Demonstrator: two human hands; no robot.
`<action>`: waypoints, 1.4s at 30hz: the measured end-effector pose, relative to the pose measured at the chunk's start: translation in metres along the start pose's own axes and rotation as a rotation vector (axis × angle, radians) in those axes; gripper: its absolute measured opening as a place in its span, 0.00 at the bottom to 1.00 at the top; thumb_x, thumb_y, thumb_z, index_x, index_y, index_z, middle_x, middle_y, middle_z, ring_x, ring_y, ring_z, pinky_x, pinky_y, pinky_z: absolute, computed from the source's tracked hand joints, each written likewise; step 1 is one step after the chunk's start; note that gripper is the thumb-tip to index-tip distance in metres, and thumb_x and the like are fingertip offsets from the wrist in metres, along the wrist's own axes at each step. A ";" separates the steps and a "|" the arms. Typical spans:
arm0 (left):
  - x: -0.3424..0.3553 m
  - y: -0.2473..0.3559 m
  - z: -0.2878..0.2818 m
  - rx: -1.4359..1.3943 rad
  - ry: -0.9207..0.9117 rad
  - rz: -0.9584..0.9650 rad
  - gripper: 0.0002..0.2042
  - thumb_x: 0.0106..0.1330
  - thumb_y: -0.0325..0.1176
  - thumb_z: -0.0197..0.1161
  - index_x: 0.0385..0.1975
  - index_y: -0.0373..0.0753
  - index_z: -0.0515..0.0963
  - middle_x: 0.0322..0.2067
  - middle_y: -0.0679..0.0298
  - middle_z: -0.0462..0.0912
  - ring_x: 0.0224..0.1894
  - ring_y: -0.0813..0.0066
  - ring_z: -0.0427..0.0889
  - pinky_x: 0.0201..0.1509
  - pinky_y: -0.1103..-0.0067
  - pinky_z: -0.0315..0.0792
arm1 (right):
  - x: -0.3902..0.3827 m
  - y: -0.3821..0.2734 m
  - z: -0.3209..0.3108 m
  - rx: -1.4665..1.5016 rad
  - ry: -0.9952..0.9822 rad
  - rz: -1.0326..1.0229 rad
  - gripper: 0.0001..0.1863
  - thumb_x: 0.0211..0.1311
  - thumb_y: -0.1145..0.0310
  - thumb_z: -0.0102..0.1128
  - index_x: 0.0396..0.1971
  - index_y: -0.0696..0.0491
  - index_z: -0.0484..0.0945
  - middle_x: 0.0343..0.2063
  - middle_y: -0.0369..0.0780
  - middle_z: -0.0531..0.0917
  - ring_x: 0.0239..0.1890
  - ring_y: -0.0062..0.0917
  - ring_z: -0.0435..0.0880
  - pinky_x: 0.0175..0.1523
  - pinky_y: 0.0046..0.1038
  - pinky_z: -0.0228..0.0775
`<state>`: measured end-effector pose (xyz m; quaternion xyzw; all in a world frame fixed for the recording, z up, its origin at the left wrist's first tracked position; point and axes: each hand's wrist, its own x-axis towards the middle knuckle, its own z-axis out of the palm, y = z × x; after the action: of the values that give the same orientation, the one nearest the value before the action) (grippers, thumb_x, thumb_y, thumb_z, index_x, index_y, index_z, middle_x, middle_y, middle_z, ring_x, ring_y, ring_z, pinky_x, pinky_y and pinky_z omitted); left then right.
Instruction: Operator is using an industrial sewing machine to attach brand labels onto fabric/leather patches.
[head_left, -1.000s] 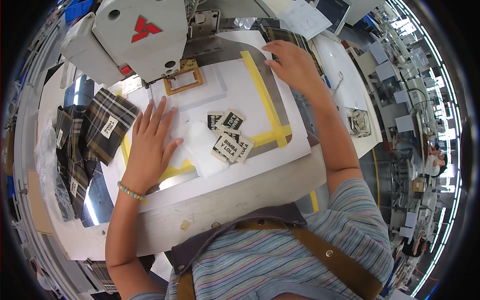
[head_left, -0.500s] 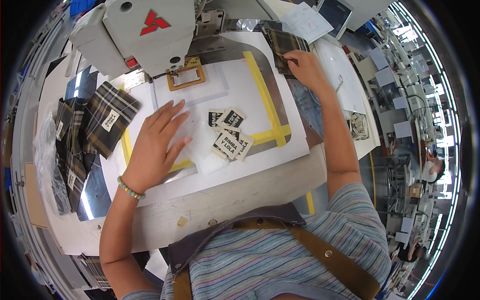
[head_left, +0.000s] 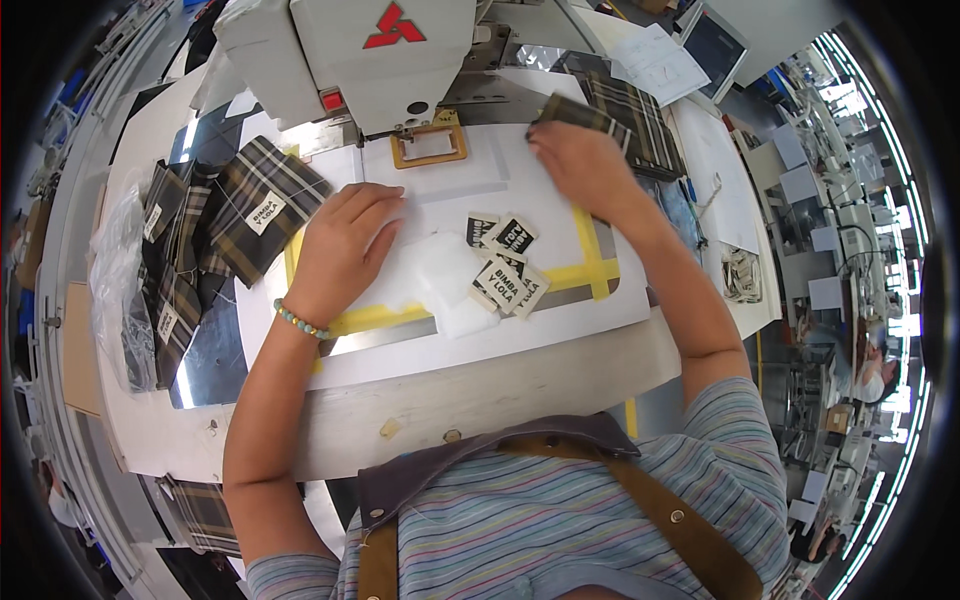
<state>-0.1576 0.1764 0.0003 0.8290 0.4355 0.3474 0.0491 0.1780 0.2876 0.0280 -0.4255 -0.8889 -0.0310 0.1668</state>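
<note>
1. Holds a plaid piece near 1 o'clock of the view, pinched at its near left edge between the thumb and fingers of the right hand, blurred there.
2. Rests the left hand toward 10 o'clock, empty as far as visible, fingers together and gently bent, thumb well apart; cannot tell whether pressing on the white sheet or just above.
3. Judging by the pinch, seems to be at the step of taking one piece off the plaid stack, between 1 and 2 o'clock.
4. Probably calls next for a firm pinch, a clean lift off the stack, and the left hand ready to flatten the cloth on the sheet.
5. Note the gold-coloured frame between 11 and 12 o'clock, beneath the machine head; could snag a loose corner there.
6. Find loose labels near the middle, overlapping, beside yellow tape; might get brushed aside by a low sweep of cloth.
7. See labelled plaid pieces near 10 o'clock, with a clear plastic bag at 9, on the bench.
</note>
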 end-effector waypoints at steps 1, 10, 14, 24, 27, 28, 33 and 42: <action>0.000 0.001 0.002 -0.008 0.012 0.021 0.13 0.62 0.22 0.70 0.47 0.35 0.83 0.52 0.60 0.87 0.53 0.57 0.85 0.56 0.67 0.80 | 0.001 -0.013 0.011 0.022 0.016 -0.114 0.10 0.71 0.67 0.64 0.45 0.56 0.85 0.46 0.43 0.90 0.46 0.43 0.89 0.50 0.41 0.83; 0.010 0.002 0.013 0.078 0.044 0.166 0.11 0.61 0.24 0.71 0.43 0.36 0.83 0.47 0.60 0.87 0.48 0.59 0.86 0.50 0.68 0.82 | 0.019 -0.065 0.046 0.031 0.323 -0.558 0.09 0.54 0.72 0.65 0.36 0.51 0.83 0.36 0.33 0.85 0.41 0.26 0.86 0.42 0.29 0.80; 0.015 0.005 0.017 0.157 0.080 0.246 0.12 0.61 0.25 0.72 0.43 0.36 0.81 0.47 0.60 0.86 0.47 0.60 0.86 0.48 0.70 0.82 | 0.024 -0.064 0.038 0.015 0.289 -0.701 0.09 0.54 0.71 0.66 0.36 0.50 0.84 0.34 0.32 0.81 0.43 0.24 0.83 0.42 0.27 0.78; 0.045 0.004 0.046 0.176 0.015 0.270 0.12 0.62 0.26 0.69 0.45 0.35 0.79 0.49 0.58 0.84 0.48 0.58 0.86 0.51 0.68 0.82 | 0.007 -0.065 0.031 -0.087 0.257 -0.595 0.05 0.46 0.71 0.67 0.25 0.51 0.79 0.28 0.33 0.77 0.34 0.27 0.80 0.35 0.29 0.74; 0.052 0.005 0.053 0.149 0.060 0.317 0.12 0.62 0.25 0.67 0.45 0.35 0.78 0.49 0.57 0.85 0.50 0.56 0.86 0.53 0.67 0.82 | 0.000 -0.063 0.032 -0.130 0.258 -0.537 0.06 0.45 0.70 0.68 0.23 0.50 0.79 0.25 0.33 0.76 0.32 0.26 0.80 0.33 0.29 0.74; 0.054 0.005 0.055 0.137 0.031 0.288 0.12 0.62 0.25 0.66 0.45 0.35 0.78 0.49 0.56 0.85 0.51 0.55 0.86 0.54 0.67 0.82 | -0.002 -0.063 0.033 -0.141 0.252 -0.501 0.04 0.47 0.71 0.67 0.23 0.50 0.80 0.26 0.33 0.77 0.32 0.26 0.80 0.35 0.29 0.75; 0.062 0.007 0.061 0.111 -0.141 0.176 0.12 0.64 0.23 0.63 0.47 0.34 0.78 0.49 0.54 0.85 0.53 0.54 0.86 0.55 0.67 0.82 | -0.006 -0.070 0.029 -0.075 0.271 -0.398 0.02 0.49 0.71 0.66 0.23 0.50 0.81 0.24 0.34 0.79 0.30 0.28 0.82 0.35 0.30 0.77; 0.058 0.017 0.056 0.050 -0.041 0.178 0.27 0.57 0.20 0.66 0.60 0.38 0.80 0.45 0.58 0.84 0.49 0.56 0.85 0.53 0.66 0.82 | 0.019 -0.001 0.007 0.127 0.239 0.025 0.12 0.67 0.61 0.66 0.34 0.56 0.86 0.29 0.42 0.85 0.34 0.45 0.86 0.40 0.43 0.79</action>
<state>-0.0887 0.2222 -0.0046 0.8724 0.3675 0.3223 0.0060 0.1641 0.3022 0.0272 -0.4184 -0.8576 -0.0229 0.2983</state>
